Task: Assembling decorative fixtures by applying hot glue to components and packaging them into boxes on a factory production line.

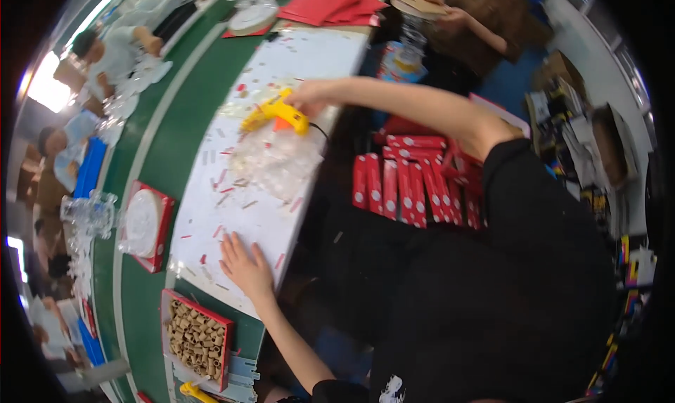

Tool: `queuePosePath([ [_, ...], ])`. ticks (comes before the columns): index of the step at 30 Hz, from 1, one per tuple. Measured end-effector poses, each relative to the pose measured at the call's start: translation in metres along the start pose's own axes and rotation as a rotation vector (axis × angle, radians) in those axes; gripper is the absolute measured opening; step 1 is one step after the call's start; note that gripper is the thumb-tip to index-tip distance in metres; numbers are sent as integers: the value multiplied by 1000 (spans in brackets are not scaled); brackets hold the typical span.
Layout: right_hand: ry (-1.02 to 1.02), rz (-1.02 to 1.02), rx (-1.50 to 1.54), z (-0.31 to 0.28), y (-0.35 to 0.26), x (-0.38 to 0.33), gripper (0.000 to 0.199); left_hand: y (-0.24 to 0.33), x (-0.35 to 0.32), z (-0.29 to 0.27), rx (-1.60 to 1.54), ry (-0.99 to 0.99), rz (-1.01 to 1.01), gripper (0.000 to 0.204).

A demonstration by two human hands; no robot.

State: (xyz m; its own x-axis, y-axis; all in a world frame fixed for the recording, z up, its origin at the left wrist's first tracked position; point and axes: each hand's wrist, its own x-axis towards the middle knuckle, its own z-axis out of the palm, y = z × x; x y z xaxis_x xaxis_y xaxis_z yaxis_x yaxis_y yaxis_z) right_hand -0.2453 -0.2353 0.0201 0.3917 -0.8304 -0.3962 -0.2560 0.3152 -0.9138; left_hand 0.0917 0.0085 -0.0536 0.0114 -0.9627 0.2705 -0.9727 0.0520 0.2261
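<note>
My right hand (313,98) is closed on the back end of a yellow glue gun (271,112), over the far part of a white sheet on the table. Its dark cord runs down beside a heap of clear, crumpled plastic film (278,163). My left hand (246,266) lies flat with fingers spread on the white sheet (211,224), holding nothing. Small red and brown scraps are scattered around both hands. Below the left hand stands a red box (226,354) full of short brown cardboard tubes (195,338).
A second yellow glue gun (198,392) lies at the bottom edge. Round white pieces (143,222) rest on a red box at left. Red packages (411,185) stand in rows at right. Red sheets (327,6) lie at the top. Other people sit along the green table (158,157).
</note>
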Motion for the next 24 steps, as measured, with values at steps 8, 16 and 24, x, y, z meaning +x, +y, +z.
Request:
queuePosePath([
  [8,418,-131,-1163,-140,74,-211,36,7,5,-2,63,64,31,48],
  [16,617,19,-1217,-94,193,-355,27,6,4,-11,25,144,65,41],
  [24,620,51,-1097,-95,162,-357,22,7,11,-10,-83,170,69,37],
])
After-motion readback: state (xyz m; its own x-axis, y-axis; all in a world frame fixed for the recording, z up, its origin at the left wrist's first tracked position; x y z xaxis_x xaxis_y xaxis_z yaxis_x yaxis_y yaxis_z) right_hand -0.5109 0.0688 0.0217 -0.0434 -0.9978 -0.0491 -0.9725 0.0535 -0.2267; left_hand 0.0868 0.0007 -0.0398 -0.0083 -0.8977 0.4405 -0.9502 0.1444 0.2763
